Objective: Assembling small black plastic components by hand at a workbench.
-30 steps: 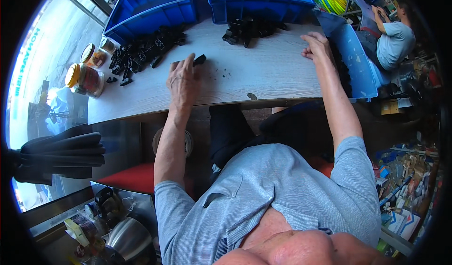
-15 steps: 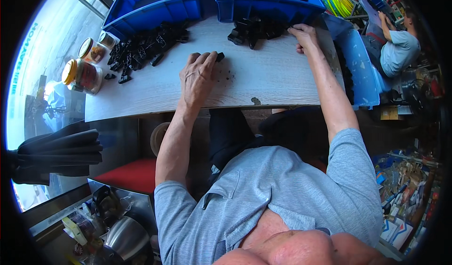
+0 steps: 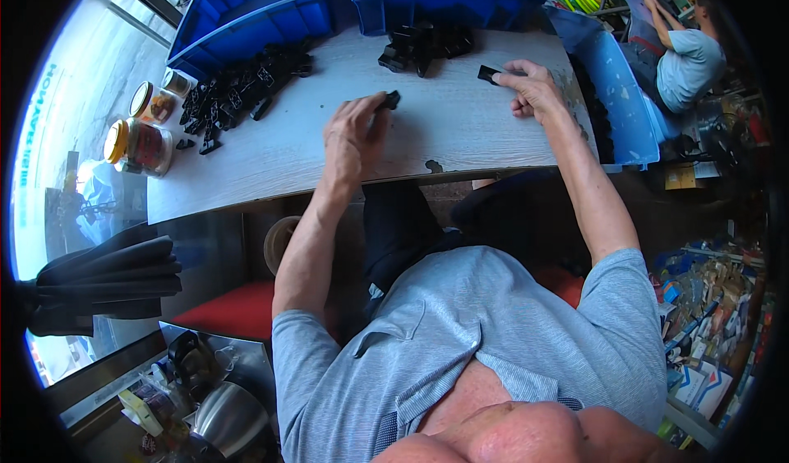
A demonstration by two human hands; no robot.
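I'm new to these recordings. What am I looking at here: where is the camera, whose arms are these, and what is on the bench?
The camera sits on a person's head and looks down, so the view bends at the rim. Both bare arms are that person's. The left hand holds a small black plastic part; the right hand holds another black part. They work over a pale wooden bench. On it lie two heaps of black parts, with blue bins behind and jars at the left. Another person sits at the upper right.

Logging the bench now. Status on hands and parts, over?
Left hand gripping small black part on the table. Right hand pinching another black part. Black parts pile just beyond, nothing between.
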